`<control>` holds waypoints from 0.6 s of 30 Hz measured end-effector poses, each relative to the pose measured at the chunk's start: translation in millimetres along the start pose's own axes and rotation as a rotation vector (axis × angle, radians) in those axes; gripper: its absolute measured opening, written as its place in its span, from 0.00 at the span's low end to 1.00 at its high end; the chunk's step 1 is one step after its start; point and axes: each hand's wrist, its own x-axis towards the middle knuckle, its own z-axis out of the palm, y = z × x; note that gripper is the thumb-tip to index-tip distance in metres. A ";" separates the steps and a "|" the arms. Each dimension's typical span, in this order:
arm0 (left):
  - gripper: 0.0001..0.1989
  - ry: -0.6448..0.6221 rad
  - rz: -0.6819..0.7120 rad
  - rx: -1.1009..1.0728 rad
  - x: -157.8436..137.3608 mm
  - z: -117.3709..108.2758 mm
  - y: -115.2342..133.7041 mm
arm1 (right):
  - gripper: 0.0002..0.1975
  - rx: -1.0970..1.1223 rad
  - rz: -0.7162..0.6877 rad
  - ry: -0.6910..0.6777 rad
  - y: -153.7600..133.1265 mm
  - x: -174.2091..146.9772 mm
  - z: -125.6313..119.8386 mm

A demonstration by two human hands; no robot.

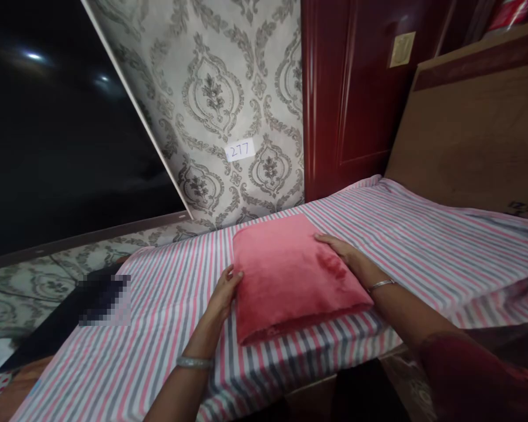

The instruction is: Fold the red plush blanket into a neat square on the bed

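A pink, velvety square cushion cover [281,269] lies nearly flat on a striped cloth, its front edge hanging slightly loose. My left hand [224,293] is at its left edge, thumb on top and fingers curled by the side. At the right edge, my right hand [341,249] holds the cover, with fingertips on its upper surface and the other fingers mostly hidden. A darker, brushed patch shows in the pile beside my right hand. Both wrists wear bangles.
The striped pink, grey and white cloth [176,310] covers the table. A large dark screen [70,129] stands at left. Behind are patterned wallpaper with a paper label [240,150] and a red door [361,88]. A cardboard box [475,129] leans at right.
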 end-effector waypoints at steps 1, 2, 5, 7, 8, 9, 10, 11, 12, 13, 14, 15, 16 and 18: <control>0.39 0.032 -0.003 0.022 -0.3 0.3 0.1 | 0.15 -0.007 -0.022 -0.002 -1.6 3.3 1.2; 0.40 0.059 -0.013 0.048 -0.5 -0.2 0.6 | 0.16 -0.029 -0.043 0.010 -5.7 6.7 3.1; 0.40 0.081 -0.053 0.094 -1.5 -2.0 2.8 | 0.18 -0.076 -0.102 0.047 -29.5 16.3 9.9; 0.40 0.078 -0.060 0.101 -2.4 -1.7 3.6 | 0.19 -0.046 -0.170 -0.005 -49.0 22.7 13.1; 0.39 0.078 -0.052 0.111 -2.9 -1.0 3.7 | 0.20 -0.038 -0.206 -0.044 -57.2 26.2 13.4; 0.38 0.083 -0.040 0.126 -3.3 0.0 3.6 | 0.21 -0.027 -0.253 -0.058 -63.2 29.6 12.8; 0.37 0.088 -0.027 0.144 -3.8 1.1 3.5 | 0.22 -0.034 -0.264 -0.041 -66.1 32.9 11.1; 0.36 0.092 -0.015 0.159 -4.2 2.4 3.5 | 0.22 -0.054 -0.259 0.000 -65.7 35.5 8.4; 0.35 0.093 -0.009 0.169 -4.7 3.6 3.4 | 0.21 -0.081 -0.240 0.051 -62.1 37.3 4.9; 0.34 0.090 -0.010 0.172 -5.2 4.8 3.4 | 0.20 -0.111 -0.209 0.100 -55.8 38.1 0.8; 0.34 0.086 -0.016 0.172 -5.8 5.8 3.5 | 0.19 -0.137 -0.180 0.136 -48.0 38.1 -3.7; 0.34 0.082 -0.019 0.169 -6.4 6.7 3.5 | 0.18 -0.152 -0.159 0.154 -39.6 37.3 -8.3; 0.34 0.080 -0.022 0.164 -7.1 7.4 3.6 | 0.18 -0.157 -0.145 0.156 -31.8 36.1 -12.8; 0.33 0.089 -0.028 0.142 -8.5 8.0 3.5 | 0.19 -0.151 -0.145 0.140 -20.9 32.6 -21.0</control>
